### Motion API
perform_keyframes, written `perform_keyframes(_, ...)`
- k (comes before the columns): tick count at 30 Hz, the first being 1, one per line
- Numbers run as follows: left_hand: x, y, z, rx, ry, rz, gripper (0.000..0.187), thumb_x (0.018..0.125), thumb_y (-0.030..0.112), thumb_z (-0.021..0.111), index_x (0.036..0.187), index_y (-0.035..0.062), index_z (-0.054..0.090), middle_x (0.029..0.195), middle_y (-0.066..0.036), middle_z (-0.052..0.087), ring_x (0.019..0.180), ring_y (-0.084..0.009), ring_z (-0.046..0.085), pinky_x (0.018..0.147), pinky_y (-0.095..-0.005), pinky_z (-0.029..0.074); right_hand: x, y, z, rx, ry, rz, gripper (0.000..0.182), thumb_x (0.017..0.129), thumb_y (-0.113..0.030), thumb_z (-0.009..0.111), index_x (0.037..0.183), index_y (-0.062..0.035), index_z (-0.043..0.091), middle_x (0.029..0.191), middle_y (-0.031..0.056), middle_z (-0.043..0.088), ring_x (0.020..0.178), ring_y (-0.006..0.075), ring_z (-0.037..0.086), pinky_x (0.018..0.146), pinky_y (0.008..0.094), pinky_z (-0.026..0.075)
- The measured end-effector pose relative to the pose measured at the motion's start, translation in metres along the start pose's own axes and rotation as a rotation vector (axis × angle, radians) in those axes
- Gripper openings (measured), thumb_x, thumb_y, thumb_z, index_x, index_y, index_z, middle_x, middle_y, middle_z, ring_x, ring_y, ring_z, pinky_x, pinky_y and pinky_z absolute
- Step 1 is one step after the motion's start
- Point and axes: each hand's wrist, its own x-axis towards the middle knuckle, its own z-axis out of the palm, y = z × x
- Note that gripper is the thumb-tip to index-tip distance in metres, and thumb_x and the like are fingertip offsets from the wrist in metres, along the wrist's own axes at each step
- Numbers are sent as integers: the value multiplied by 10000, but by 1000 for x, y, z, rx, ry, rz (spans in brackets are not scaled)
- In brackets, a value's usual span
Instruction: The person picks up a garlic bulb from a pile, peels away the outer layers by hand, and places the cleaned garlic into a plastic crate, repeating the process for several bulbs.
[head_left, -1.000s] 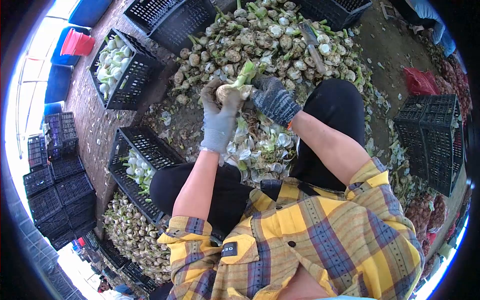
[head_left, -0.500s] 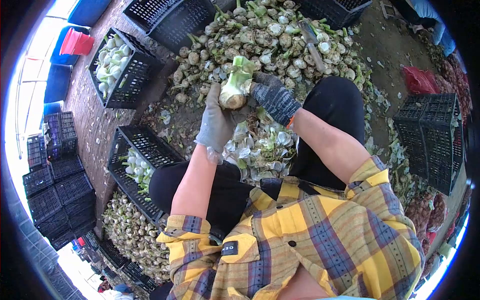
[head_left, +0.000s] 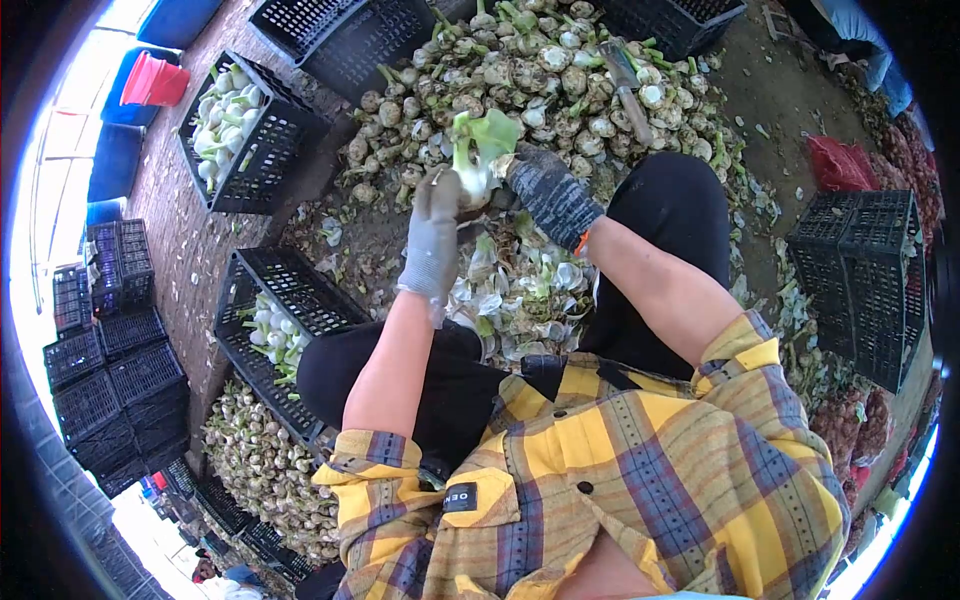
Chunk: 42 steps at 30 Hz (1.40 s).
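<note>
Over the near edge of the bulb pile [head_left: 560,90], I hold one bulb with a green stalk [head_left: 473,180] between both hands. My left hand [head_left: 434,225], in a pale grey glove, has its fingers wrapped on the bulb's left side. On the right, my right hand [head_left: 550,195], in a dark knitted glove, pinches at an outer leaf that stands away from the bulb. A knife with a brown handle [head_left: 634,115] lies on the pile. Loose peeled skins [head_left: 520,300] lie on the ground between my legs.
Black crates holding clean white bulbs stand at the left [head_left: 262,150] and beside my left knee [head_left: 290,300]. More bulbs [head_left: 265,460] are heaped at lower left. Another black crate [head_left: 858,280] stands at right, near a red sack [head_left: 842,163].
The outer leaf has come partly away from the bulb, showing whiter surface. My left hand has turned, its fingers now over the bulb's side.
</note>
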Motion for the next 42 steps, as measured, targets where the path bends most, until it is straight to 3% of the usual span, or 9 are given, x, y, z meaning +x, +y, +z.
perform_keyframes(5, 4, 1, -10, -439, -134, -176, 318, 897, 256, 530, 1151, 72, 476, 1082, -89, 568, 882, -199, 603, 702, -338, 540, -8, -9, -1, 307, -58, 153, 242, 886, -178, 498, 1028, -16, 608, 826, 45, 637, 678, 104, 554, 623, 258, 452)
perform_keyframes(8, -1, 12, -8, -523, -200, -202, 312, 909, 292, 500, 1134, 77, 487, 1084, -102, 575, 864, -197, 610, 691, -323, 538, -10, -11, -8, -439, -113, -349, 231, 894, -165, 483, 1015, -13, 606, 826, 39, 638, 679, 102, 558, 613, 250, 449)
perform_keyframes(11, 4, 2, -5, -394, -104, -190, 299, 916, 311, 480, 1112, 89, 510, 990, -70, 612, 822, -186, 619, 611, -261, 516, -14, -12, 5, 189, -68, -28, 219, 897, -167, 485, 1000, -17, 606, 823, 38, 637, 682, 106, 565, 596, 249, 454)
perform_keyframes(20, 33, 3, -41, -566, 13, -138, 228, 916, 299, 460, 998, 103, 542, 875, -49, 628, 749, -186, 626, 525, -269, 509, 2, -31, -18, 860, 86, 101, 283, 915, -191, 450, 1039, 48, 539, 850, 143, 638, 801, 215, 638, 734, 329, 546)
perform_keyframes(26, 23, 8, -47, -518, 105, -77, 324, 895, 424, 481, 959, 120, 575, 867, -31, 620, 815, -155, 600, 678, -337, 512, -15, -30, -7, -942, -466, 227, 477, 862, -464, 517, 1010, -23, 623, 759, 120, 647, 685, 211, 625, 688, 317, 494)
perform_keyframes(28, 15, 11, -41, -347, 142, -63, 376, 899, 449, 460, 928, 97, 589, 857, -43, 625, 801, -160, 603, 681, -330, 519, -12, 30, -21, -1152, -293, -406, 472, 841, -437, 552, 1012, 1, 598, 775, 100, 638, 645, 237, 608, 707, 331, 489)
perform_keyframes(31, 19, -1, -40, -126, 97, 108, 440, 900, 485, 453, 925, 74, 608, 830, -45, 616, 729, -129, 588, 637, -285, 492, -2, 24, -12, -722, -248, -403, 435, 828, -392, 584, 1006, 5, 573, 789, 83, 627, 608, 212, 607, 652, 326, 509)
perform_keyframes(34, 2, 3, -27, 5, 10, 206, 466, 891, 484, 486, 944, 37, 605, 797, -18, 586, 678, -90, 537, 605, -243, 450, -3, -15, -1, -78, -429, 398, 374, 815, -376, 610, 958, -30, 621, 778, 92, 643, 720, 196, 632, 678, 298, 501)
perform_keyframes(42, 0, -2, -19, 96, -48, 231, 478, 857, 472, 570, 951, 3, 591, 750, 14, 533, 644, -56, 477, 559, -210, 405, -9, -7, 3, 197, -411, 293, 294, 826, -262, 629, 1023, -44, 611, 824, 77, 639, 668, 128, 593, 566, 255, 482)
